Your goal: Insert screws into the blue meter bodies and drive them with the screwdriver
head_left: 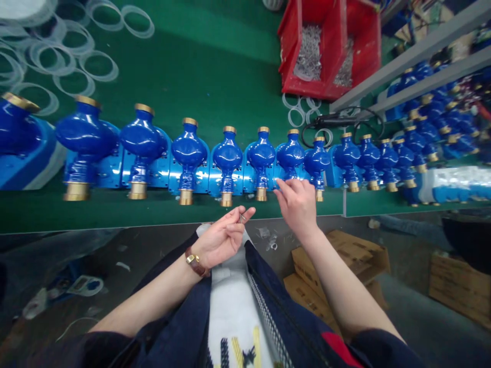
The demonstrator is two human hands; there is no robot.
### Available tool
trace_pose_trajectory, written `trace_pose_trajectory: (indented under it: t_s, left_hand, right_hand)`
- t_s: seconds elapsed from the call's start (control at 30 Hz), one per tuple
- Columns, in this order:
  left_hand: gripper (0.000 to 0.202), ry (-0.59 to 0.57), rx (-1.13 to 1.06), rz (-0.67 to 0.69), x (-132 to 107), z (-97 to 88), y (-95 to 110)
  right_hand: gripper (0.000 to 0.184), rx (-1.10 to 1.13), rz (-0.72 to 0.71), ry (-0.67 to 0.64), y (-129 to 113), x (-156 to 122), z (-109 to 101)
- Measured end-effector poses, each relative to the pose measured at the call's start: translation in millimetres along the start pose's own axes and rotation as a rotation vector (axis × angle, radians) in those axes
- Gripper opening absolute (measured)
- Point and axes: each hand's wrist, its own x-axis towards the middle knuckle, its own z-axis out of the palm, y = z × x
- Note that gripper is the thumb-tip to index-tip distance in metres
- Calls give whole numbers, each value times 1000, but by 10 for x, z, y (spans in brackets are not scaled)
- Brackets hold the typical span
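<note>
My left hand (222, 237) is turned palm up just in front of the table's edge, its fingers curled around a few small metal screws (242, 218). Over the front of the row, my right hand (301, 207) has its thumb and fingers pinched together. Whatever lies in that pinch is too small to make out. Its fingertips are close to the lower end of a glossy blue meter body (290, 155) with brass threaded ends. Another such blue meter body (261, 156) stands just left of it. Each is attached to a light blue plastic housing (200, 174).
Several more blue bodies line the green table (215, 66) in both directions. A red two-part bin (337, 48) with small screws stands at the back. Clear rings (98, 66) lie back left; a black screwdriver-like tool (333, 120) lies behind the row. Cardboard boxes (345, 250) sit below.
</note>
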Motion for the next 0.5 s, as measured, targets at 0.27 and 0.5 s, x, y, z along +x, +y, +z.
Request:
trace_pose_trajectory:
  t_s: [0.27, 0.5]
  left_hand:
    - [27, -6, 35, -93, -126, -9, 97]
    - [30, 47, 1, -151, -108, -45, 149]
  right_hand:
    - [25, 254, -225, 80, -712, -423, -39]
    - [12, 272, 122, 354, -624, -347, 58]
